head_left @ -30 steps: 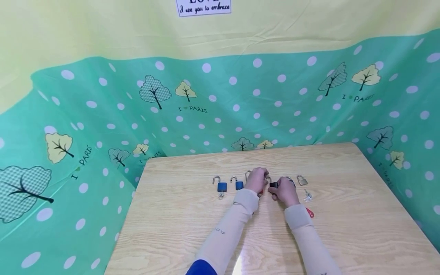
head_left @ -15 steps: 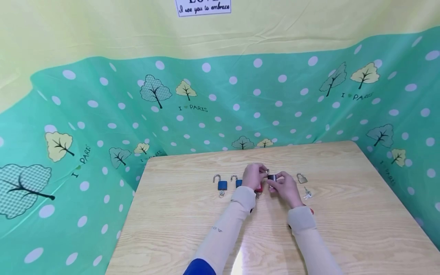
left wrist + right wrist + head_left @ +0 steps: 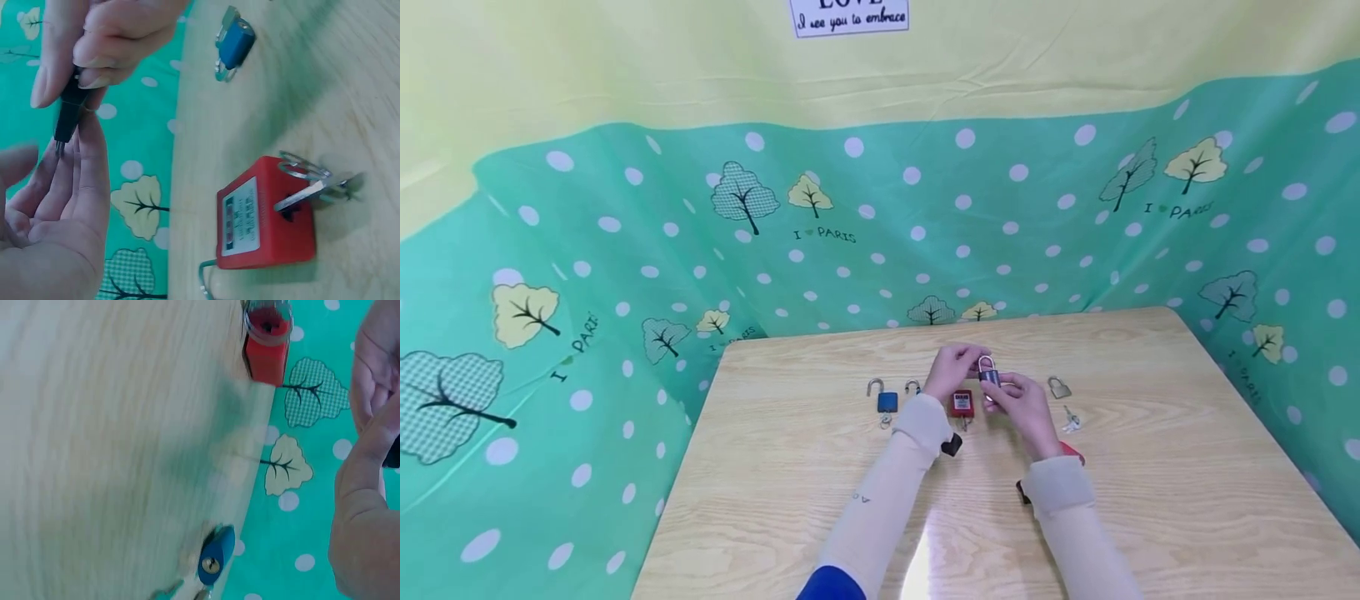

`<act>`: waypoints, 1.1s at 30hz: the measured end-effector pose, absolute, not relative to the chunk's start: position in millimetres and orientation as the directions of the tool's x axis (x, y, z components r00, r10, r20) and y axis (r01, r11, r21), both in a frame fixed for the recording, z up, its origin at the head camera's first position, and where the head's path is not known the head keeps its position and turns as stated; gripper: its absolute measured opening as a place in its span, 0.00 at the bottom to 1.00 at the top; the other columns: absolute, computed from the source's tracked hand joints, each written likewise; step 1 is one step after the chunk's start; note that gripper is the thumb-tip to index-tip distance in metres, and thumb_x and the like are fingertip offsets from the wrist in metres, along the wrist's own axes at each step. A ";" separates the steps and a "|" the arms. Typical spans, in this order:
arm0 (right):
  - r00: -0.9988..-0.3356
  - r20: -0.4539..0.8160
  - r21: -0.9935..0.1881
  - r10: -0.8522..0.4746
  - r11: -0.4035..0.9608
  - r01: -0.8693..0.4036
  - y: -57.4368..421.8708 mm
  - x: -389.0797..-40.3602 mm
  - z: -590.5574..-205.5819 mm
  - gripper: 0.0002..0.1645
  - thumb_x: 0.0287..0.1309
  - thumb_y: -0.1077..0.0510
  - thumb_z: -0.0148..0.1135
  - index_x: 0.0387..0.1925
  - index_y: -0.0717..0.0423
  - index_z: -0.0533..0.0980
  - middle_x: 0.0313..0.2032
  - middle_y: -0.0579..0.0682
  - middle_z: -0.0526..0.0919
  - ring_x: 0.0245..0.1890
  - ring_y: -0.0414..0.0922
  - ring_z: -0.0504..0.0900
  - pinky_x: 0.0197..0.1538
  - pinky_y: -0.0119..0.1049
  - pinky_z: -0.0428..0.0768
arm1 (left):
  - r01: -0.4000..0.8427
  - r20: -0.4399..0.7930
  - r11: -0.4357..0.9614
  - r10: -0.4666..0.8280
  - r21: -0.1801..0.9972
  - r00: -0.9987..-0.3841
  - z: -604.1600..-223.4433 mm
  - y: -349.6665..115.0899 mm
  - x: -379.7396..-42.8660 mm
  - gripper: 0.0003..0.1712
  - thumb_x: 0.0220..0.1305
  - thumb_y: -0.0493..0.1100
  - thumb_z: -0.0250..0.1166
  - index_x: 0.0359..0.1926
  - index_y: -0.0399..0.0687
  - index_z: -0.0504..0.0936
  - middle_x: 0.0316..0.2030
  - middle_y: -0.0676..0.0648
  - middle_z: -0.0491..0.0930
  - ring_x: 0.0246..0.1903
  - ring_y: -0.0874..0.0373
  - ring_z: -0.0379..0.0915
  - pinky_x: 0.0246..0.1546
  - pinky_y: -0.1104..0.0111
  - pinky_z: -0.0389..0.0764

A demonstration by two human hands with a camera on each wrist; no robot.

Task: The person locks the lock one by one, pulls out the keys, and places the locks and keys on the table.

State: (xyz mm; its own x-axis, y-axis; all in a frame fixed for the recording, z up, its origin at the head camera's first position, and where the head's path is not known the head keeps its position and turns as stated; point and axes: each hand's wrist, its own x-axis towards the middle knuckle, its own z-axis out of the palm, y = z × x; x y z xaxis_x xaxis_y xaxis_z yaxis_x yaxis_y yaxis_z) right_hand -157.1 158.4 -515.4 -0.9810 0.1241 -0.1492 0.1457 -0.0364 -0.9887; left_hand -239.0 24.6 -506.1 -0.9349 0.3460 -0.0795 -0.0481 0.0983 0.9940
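Note:
In the head view my right hand pinches a small black padlock by its body, raised over the table with the shackle upward. My left hand is at the shackle, its fingers reaching behind it. From the left wrist, the padlock appears edge-on in the right hand. The left hand's fingers extend behind the shackle end, with its thumb apart from them. A red padlock with a key in it sits on the table just below the hands.
A blue padlock with its shackle swung out lies to the left. My left forearm hides most of a second one. Another blue padlock shows in the right wrist view. A silver padlock, keys and a red tag lie right.
The black padlock has been lifted off the table and turned upright in the right hand. Both hands have risen, uncovering the red padlock. The shackle now stands above the padlock body.

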 end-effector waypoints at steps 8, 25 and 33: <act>-0.991 -0.053 -0.994 0.121 -0.103 0.040 161.1 -163.3 -542.1 0.29 0.49 0.49 0.68 0.49 0.61 0.74 0.37 0.63 0.81 0.32 0.53 0.83 0.37 0.41 0.82 | 0.053 -0.002 0.127 0.399 0.991 -0.917 -485.2 18.0 -231.2 0.12 0.61 0.39 0.62 0.44 0.36 0.81 0.33 0.46 0.84 0.31 0.57 0.81 0.34 0.70 0.81; -0.963 0.042 -0.987 0.266 -0.138 -0.082 157.5 -157.2 -547.0 0.25 0.49 0.52 0.69 0.46 0.63 0.78 0.33 0.68 0.80 0.24 0.48 0.83 0.29 0.35 0.82 | 0.182 -0.032 0.400 0.472 0.898 -0.881 -477.6 19.6 -226.1 0.14 0.64 0.46 0.58 0.46 0.47 0.83 0.34 0.54 0.84 0.24 0.63 0.80 0.31 0.75 0.79; -0.941 0.067 -0.997 0.332 -0.024 -0.079 150.8 -148.9 -531.6 0.22 0.51 0.54 0.66 0.46 0.62 0.78 0.31 0.68 0.79 0.23 0.50 0.82 0.29 0.34 0.81 | 0.159 -0.023 0.381 0.434 0.911 -0.901 -476.0 23.3 -216.9 0.11 0.64 0.43 0.58 0.43 0.49 0.84 0.37 0.51 0.84 0.24 0.59 0.81 0.32 0.64 0.82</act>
